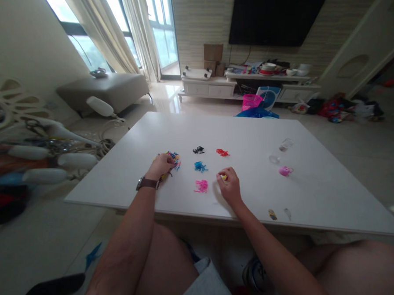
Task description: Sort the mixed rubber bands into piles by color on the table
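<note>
My left hand point(162, 165), with a watch point(140, 182) on its wrist, reaches over a pile of mixed-colour small elastic bands point(176, 157). Its fingers are pinched together at the pile, and what lies between them is too small to make out. Further right, my right hand point(230, 184) hovers low over the white table point(169, 127), its curled fingers closed on yellow elastic bands point(224, 177). Between and beyond my hands lie separate heaps of black bands point(199, 150), red bands point(223, 152), blue bands point(200, 166) and pink bands point(201, 186).
On the table's right side are a clear container point(286, 144), a clear ring-shaped piece point(274, 159) and a small pink object point(285, 171). Two small flat pieces, one a yellowish tag point(272, 214), lie near the front edge. A white lamp stand with several shades point(61, 161) stands at left.
</note>
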Motion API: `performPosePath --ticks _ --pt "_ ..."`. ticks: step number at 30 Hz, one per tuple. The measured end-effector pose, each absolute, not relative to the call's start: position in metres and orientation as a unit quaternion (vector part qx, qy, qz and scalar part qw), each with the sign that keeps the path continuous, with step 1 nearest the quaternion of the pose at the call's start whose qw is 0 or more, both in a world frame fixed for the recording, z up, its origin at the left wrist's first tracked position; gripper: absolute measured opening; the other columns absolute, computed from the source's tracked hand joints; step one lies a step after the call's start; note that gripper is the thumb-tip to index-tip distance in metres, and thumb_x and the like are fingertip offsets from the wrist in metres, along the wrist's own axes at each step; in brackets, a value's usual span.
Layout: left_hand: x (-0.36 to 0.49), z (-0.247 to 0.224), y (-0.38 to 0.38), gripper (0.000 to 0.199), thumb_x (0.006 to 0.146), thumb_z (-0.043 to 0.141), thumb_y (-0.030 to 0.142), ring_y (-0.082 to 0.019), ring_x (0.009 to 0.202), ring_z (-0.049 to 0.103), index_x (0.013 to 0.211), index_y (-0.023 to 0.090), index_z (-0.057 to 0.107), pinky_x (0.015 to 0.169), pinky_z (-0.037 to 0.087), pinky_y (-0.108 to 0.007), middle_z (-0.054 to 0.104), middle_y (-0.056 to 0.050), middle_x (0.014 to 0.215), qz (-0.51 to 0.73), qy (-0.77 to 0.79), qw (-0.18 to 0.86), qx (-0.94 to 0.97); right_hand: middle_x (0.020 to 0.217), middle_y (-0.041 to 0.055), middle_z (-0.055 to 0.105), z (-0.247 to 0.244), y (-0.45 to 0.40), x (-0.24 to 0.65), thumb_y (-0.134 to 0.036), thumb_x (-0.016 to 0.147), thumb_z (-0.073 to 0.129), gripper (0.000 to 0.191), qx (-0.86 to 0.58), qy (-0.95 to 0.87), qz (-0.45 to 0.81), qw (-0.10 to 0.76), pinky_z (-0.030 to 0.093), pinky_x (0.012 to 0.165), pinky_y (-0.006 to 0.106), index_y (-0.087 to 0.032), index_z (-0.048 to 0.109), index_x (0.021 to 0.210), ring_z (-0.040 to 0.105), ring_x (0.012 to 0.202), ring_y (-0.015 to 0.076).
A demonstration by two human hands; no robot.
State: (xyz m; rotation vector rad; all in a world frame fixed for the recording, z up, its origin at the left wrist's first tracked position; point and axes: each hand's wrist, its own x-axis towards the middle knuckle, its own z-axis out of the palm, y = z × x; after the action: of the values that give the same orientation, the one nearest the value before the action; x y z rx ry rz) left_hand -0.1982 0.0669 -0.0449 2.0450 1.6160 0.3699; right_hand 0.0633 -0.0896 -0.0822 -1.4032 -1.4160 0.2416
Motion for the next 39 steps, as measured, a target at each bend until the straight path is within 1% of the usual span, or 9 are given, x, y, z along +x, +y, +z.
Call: performPosePath --ticks 3,7,12,18,21,26,31,35,39 --pt "-0.200 -0.041 0.064 0.015 0.068 0.063 0.016 -0.014 0.057 0.062 0.079 0.014 0.071 0.053 0.042 -0.022 0.069 -0.003 0.067 0.162 0.590 0.276 0.741 0.086 0.0028 0.055 -0.083 -0.089 0.063 -0.020 0.086 0.056 0.009 -0.590 -0.593 0.104 0.538 0.045 0.068 0.029 -0.021 0.060 0.078 0.055 0.085 0.0188" --pt "-0.200 -0.035 0.062 0.016 0.067 0.062 0.016 -0.014 0.056 0.060 0.079 0.013 0.072 0.052 0.041 -0.021 0.067 -0.002 0.063 0.179 0.593 0.285 0.732 0.085 0.0025 0.055 -0.083 -0.089 0.063 -0.020 0.086 0.056 0.010 -0.590 -0.594 0.105 0.537 0.045 0.067 0.029 -0.021 0.060 0.077 0.054 0.085 0.0185" --pt "-0.200 -0.034 0.062 0.016 0.067 0.065 0.024 -0.013 0.053 0.056 0.077 0.013 0.073 0.049 0.039 -0.022 0.064 -0.001 0.060 0.217 0.591 0.299 0.718 0.084 0.0026 0.055 -0.083 -0.089 0.063 -0.020 0.086 0.056 0.010 -0.593 -0.593 0.105 0.534 0.044 0.067 0.030 -0.021 0.060 0.076 0.054 0.084 0.0186" --pt "-0.201 -0.036 0.062 0.020 0.067 0.065 0.026 -0.014 0.056 0.057 0.079 0.013 0.075 0.051 0.042 -0.022 0.066 -0.002 0.062 0.225 0.590 0.328 0.703 0.084 0.0026 0.055 -0.082 -0.089 0.063 -0.020 0.086 0.056 0.010 -0.593 -0.596 0.106 0.531 0.044 0.067 0.030 -0.021 0.060 0.076 0.054 0.084 0.0189" --pt "-0.200 -0.036 0.061 0.020 0.068 0.063 0.024 -0.013 0.053 0.056 0.079 0.012 0.075 0.050 0.042 -0.022 0.064 -0.002 0.059 0.216 0.593 0.336 0.699 0.083 0.0025 0.055 -0.083 -0.089 0.063 -0.020 0.086 0.056 0.010 -0.593 -0.599 0.106 0.528 0.044 0.068 0.030 -0.021 0.059 0.076 0.054 0.083 0.0189" --pt "-0.196 -0.034 0.060 0.016 0.068 0.065 0.023 -0.014 0.052 0.056 0.074 0.011 0.074 0.051 0.043 -0.023 0.063 -0.003 0.057 0.218 0.594 0.309 0.710 0.083 0.0025 0.055 -0.084 -0.088 0.063 -0.020 0.086 0.056 0.010 -0.593 -0.600 0.107 0.525 0.043 0.068 0.031 -0.021 0.059 0.076 0.053 0.084 0.0189" --pt "-0.196 -0.035 0.061 0.015 0.066 0.067 0.023 -0.016 0.058 0.060 0.074 0.013 0.076 0.055 0.046 -0.024 0.068 -0.005 0.064 0.232 0.595 0.285 0.715 0.083 0.0025 0.056 -0.085 -0.088 0.064 -0.021 0.085 0.056 0.010 -0.595 -0.599 0.106 0.525 0.043 0.068 0.031 -0.021 0.060 0.076 0.053 0.083 0.0190" --pt "-0.196 -0.038 0.063 0.013 0.065 0.069 0.023 -0.016 0.063 0.061 0.071 0.014 0.075 0.058 0.045 -0.024 0.069 -0.004 0.065 0.231 0.589 0.275 0.724 0.083 0.0026 0.056 -0.084 -0.088 0.064 -0.020 0.085 0.057 0.010 -0.595 -0.600 0.107 0.525 0.043 0.068 0.031 -0.021 0.060 0.076 0.053 0.083 0.0192" --pt "-0.195 -0.041 0.064 0.013 0.064 0.069 0.022 -0.016 0.059 0.059 0.072 0.014 0.076 0.056 0.044 -0.024 0.068 -0.003 0.061 0.208 0.591 0.281 0.727 0.083 0.0026 0.055 -0.084 -0.088 0.063 -0.020 0.085 0.056 0.010 -0.594 -0.601 0.110 0.523 0.043 0.067 0.031 -0.021 0.059 0.075 0.053 0.082 0.0192"
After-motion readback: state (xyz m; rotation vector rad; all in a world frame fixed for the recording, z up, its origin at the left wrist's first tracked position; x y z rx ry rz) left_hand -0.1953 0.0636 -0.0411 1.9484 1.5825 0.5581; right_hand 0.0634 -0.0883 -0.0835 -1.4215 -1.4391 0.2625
